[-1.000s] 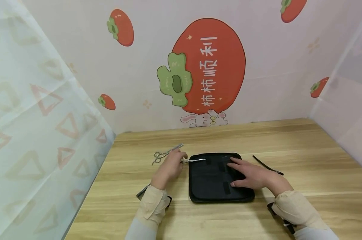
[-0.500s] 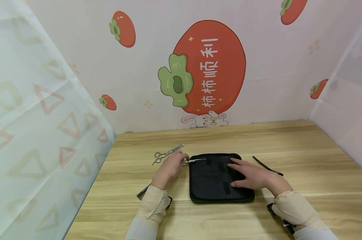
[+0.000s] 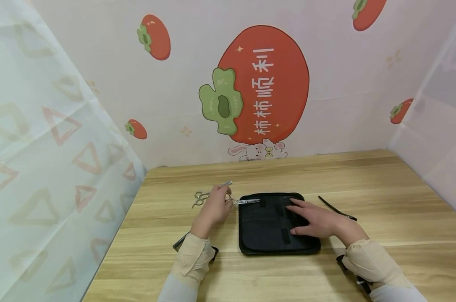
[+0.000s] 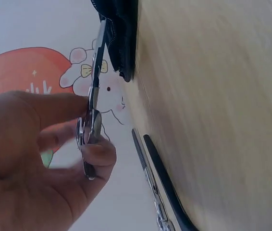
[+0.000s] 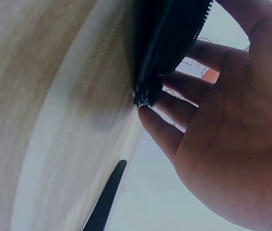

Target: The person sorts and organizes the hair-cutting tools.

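Observation:
My left hand [image 3: 216,206] holds a pair of silver scissors [image 3: 247,201] by the finger loops. In the left wrist view the thumb and fingers close on the scissors [image 4: 95,91] around the loops. Their blades reach right over the upper left corner of a black zip case [image 3: 262,235], which lies flat with dark strap-like patches on its face. My right hand [image 3: 315,219] rests on the right side of the case with spread, nearly straight fingers. The right wrist view shows its fingers [image 5: 193,91] along the zipped edge of the case [image 5: 169,38].
A second pair of scissors [image 3: 202,195] lies behind my left hand, partly covered by it. A slim black bar [image 3: 335,207] lies right of the case. Another dark flat item [image 3: 180,241] is partly hidden by my left wrist. Printed cloth [image 3: 167,147] backs the table.
My left hand has moved slightly back and left, and its fingers have shifted on the scissors' loops, so more of the handle shows. The right hand and the case stay put.

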`<state>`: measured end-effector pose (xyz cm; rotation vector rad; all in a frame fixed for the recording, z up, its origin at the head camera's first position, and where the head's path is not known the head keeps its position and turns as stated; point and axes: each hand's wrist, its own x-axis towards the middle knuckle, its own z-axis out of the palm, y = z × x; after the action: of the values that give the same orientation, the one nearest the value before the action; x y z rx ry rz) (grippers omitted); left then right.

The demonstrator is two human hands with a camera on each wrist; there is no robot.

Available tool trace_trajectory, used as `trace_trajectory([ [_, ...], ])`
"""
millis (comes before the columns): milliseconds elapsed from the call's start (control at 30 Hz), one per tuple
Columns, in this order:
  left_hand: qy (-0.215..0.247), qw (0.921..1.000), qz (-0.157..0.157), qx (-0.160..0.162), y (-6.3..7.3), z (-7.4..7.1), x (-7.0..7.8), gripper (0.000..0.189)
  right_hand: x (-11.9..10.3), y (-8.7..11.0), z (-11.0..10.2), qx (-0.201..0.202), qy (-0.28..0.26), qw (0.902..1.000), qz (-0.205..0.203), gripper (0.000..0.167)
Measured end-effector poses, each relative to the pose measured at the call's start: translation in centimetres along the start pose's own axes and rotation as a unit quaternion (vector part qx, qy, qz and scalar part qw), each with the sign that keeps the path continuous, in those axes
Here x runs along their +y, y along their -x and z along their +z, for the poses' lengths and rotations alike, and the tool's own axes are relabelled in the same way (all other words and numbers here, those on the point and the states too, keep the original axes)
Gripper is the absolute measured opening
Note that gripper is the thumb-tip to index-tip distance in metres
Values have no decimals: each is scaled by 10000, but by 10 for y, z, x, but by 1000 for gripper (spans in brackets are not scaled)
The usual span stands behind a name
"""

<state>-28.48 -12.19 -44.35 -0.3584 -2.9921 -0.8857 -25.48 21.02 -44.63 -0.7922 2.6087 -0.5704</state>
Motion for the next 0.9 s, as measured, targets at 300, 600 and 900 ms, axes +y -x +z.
trace_trajectory([
  [300,-65,9995,-295,-42,-1,-2,4,31,2,-1,1,0,24,10000,-3,81],
  [600,-268,9986,-107,-445,1,-7,6,39,1,1,-1,31,18,10000,-27,80],
  [900,-737,9964,96,-414,-1,0,6,46,-1,1,0,64,59,10000,1,80],
])
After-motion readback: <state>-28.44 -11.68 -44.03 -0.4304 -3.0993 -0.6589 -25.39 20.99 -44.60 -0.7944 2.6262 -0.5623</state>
